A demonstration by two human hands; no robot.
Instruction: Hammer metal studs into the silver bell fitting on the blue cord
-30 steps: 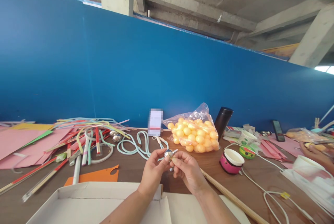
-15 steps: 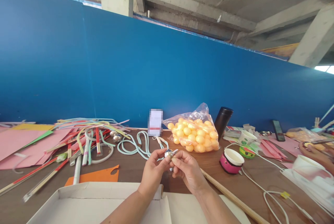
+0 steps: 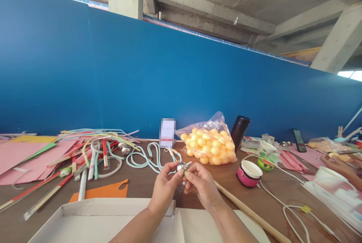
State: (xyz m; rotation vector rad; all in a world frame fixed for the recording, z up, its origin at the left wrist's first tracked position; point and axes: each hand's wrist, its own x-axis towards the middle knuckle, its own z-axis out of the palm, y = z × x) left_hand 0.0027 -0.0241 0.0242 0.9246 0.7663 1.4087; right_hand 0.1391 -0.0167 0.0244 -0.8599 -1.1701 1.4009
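Note:
A shiny round silver bell (image 3: 181, 166) is held up above the table, close to the middle of the head view. My left hand (image 3: 164, 183) is closed, its thumb and fingers pinching the bell from the left. From the right, my right hand (image 3: 201, 182) pinches at the bell's lower edge with thumb and forefinger, the other fingers curled below. A small whitish tip (image 3: 189, 163) pokes up by the right forefinger; what it belongs to is hidden. More silver bells (image 3: 125, 149) lie behind on the left, among tubes and sticks.
A clear bag of orange balls (image 3: 210, 146) lies behind my hands, beside a black bottle (image 3: 240, 131). A wooden stick (image 3: 249, 213), pink cup (image 3: 249, 174) and white cable (image 3: 283, 201) lie right. An open carton (image 3: 113, 222) is in front. Another person's hand (image 3: 336, 165) shows far right.
Both hands stay pinched at the bell with only slight finger movement. The whole view has shifted a little; the other person's hand at the far right has moved slightly.

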